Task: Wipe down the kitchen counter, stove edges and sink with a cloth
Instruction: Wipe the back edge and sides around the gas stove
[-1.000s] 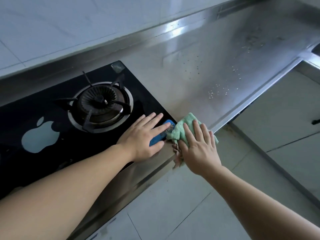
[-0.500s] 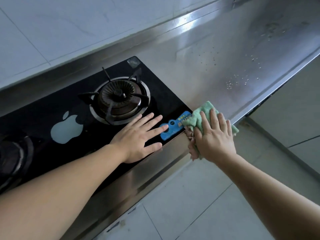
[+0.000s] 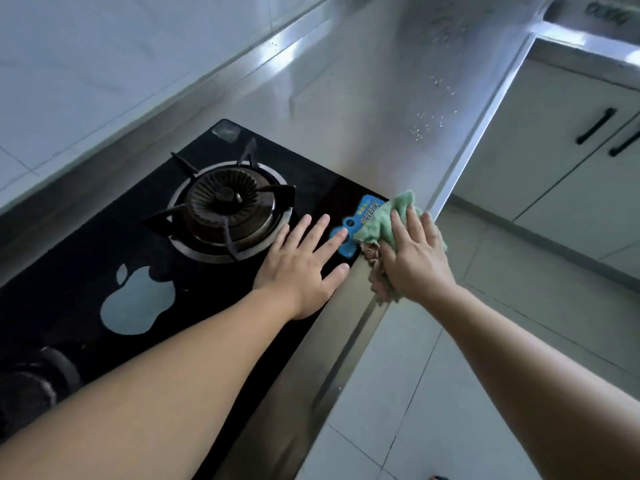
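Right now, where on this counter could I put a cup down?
The bare steel counter between the stove and the water droplets looks free. The stove's near corner is crowded: both hands, left and right, and the green cloth.

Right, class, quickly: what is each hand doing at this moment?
Left hand: open, fingers spread flat on the black stove top.
Right hand: open, fingers straight, pressing the green cloth onto the stove's corner.

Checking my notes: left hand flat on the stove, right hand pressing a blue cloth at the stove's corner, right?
Not quite. The head view shows the cloth is green, not blue. The left hand lies flat on the stove; the right hand presses the cloth at its corner.
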